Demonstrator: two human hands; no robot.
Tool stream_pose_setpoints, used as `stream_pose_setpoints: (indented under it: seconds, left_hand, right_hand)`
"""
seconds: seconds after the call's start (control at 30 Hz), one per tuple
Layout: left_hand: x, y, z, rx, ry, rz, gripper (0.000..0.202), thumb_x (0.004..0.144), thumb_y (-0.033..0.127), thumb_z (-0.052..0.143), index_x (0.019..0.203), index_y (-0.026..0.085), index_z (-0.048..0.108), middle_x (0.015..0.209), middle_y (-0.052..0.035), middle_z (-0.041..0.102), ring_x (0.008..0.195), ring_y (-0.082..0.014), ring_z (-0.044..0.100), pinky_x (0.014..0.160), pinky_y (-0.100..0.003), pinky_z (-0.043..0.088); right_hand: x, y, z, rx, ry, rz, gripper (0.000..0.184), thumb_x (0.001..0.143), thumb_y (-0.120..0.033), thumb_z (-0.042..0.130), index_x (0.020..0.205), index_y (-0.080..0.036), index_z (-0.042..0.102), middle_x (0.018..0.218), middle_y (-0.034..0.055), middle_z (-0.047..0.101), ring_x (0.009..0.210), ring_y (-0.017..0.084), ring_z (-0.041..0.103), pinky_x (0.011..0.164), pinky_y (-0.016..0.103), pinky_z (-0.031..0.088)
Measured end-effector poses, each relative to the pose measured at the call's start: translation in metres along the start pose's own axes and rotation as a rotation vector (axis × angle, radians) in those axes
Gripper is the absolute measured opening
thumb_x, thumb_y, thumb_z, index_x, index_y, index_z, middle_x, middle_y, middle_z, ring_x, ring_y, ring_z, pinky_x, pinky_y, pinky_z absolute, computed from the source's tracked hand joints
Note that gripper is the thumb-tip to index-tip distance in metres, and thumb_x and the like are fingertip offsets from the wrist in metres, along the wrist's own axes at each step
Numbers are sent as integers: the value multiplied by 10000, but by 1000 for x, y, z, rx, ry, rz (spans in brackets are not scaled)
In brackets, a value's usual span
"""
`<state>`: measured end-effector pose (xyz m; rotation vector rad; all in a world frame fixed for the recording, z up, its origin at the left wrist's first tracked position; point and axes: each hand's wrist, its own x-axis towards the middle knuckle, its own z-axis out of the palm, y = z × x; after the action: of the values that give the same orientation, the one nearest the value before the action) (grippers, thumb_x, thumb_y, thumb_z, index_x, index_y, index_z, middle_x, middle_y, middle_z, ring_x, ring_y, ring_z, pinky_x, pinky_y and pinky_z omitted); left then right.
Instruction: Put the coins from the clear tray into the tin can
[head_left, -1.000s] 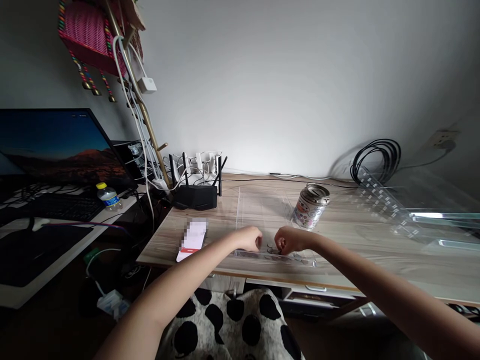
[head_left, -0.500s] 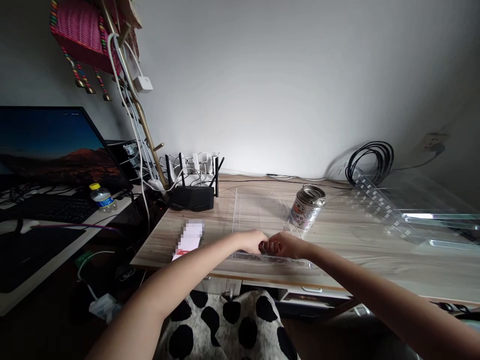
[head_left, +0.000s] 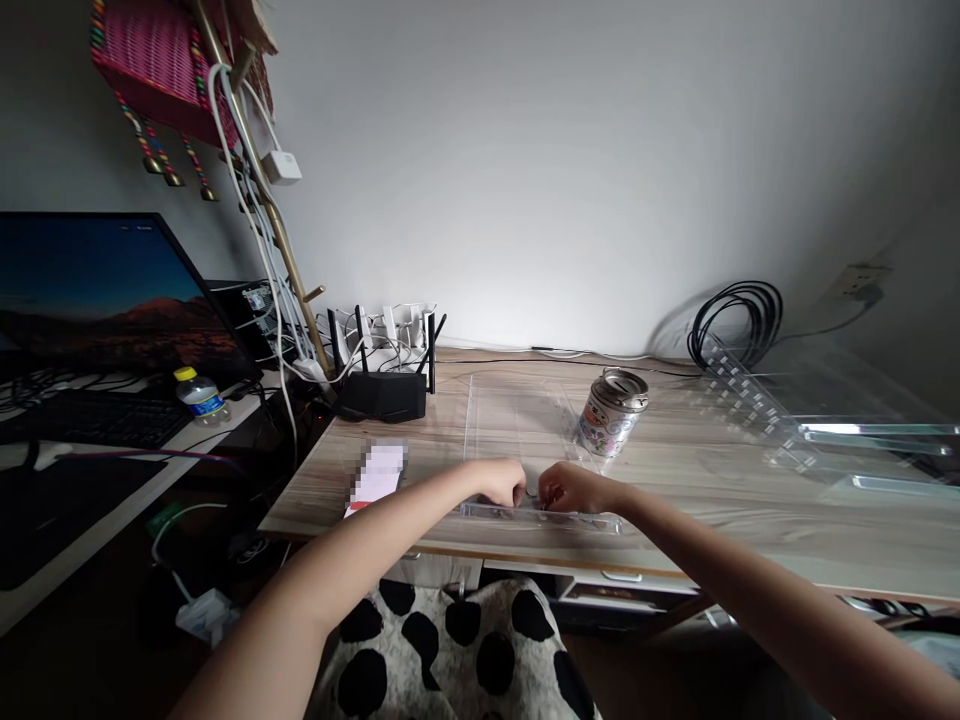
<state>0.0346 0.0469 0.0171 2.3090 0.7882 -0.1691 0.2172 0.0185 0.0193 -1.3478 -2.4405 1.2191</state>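
Observation:
A clear plastic tray [head_left: 495,410] lies on the wooden desk in front of me. Over its near part are both of my hands, a small gap between them. My left hand [head_left: 501,482] is closed, its fingers curled down and mostly hidden from view. My right hand [head_left: 576,488] is closed too, fingers bent inward toward the left hand. Something small and dark shows low between the hands, too small to name. What either hand holds, if anything, I cannot make out. A metal-lidded can [head_left: 613,410] with a printed label stands just beyond my right hand.
A black router [head_left: 382,395] and a phone [head_left: 382,470] sit left on the desk [head_left: 712,510]. Clear plastic pieces [head_left: 862,430] and a coiled black cable [head_left: 739,320] lie right. A monitor [head_left: 97,300] and yellow-capped bottle [head_left: 201,395] stand on the left table.
My hands have moved slightly apart; before, their fingertips met over the tray's near part. The view has shifted a little.

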Motion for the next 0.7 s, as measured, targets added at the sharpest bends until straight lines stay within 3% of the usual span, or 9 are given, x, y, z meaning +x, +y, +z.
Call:
stream_pose_setpoints:
  seconds: [0.07,0.17,0.27,0.33,0.47,0.53,0.7]
  left_hand:
    - [-1,0,3,-227,101,-72,158,512,34,622,628,142,607,504,34,538,477,-87,483,529,-217,400]
    - [1,5,9,-884,408,-183,163,615,55,582,766,114,595,546,27,545,464,-72,505,530,-213,436]
    - [6,17,13,-1558,572,-176,84,735,79,483,720,75,566,596,-18,551,506,-58,528,565,-184,463]
    - [10,27,14,-1846,615,-140,170,791,129,424,677,74,538,575,-33,531,521,-71,536,567,-190,480]
    - [17,43,17,-2080,591,-43,218,807,141,363,679,67,524,579,-59,522,548,-93,553,565,-200,498]
    - [20,46,19,-2119,585,-32,214,792,117,357,701,46,537,596,-76,531,563,-100,564,577,-200,503]
    - [20,43,19,-2077,615,-74,212,733,-16,341,726,27,548,625,-94,561,626,-119,601,625,-215,509]
  right_hand:
    - [-5,-1,-1,37,143,22,221,583,-322,606,677,-123,602,603,15,586,570,118,519,508,215,386]
    - [-11,-9,-9,102,360,18,304,614,-422,596,698,-130,594,599,17,581,544,106,500,487,211,373]
    - [-11,-22,-18,157,406,-25,326,631,-445,583,717,-131,612,621,27,598,534,100,502,481,206,376]
    - [-8,-30,-21,121,433,-44,324,650,-439,565,710,-128,631,609,33,605,530,104,510,481,207,377]
    - [-3,-40,-25,20,492,-38,333,695,-423,513,708,-126,665,599,41,623,565,131,549,509,219,397]
    - [-9,-40,-37,-29,565,-10,319,716,-391,491,773,-136,674,650,46,644,595,141,567,542,228,414]
    - [-46,-27,-108,-346,1025,363,319,737,-360,464,901,-164,654,841,110,641,743,205,565,642,312,412]
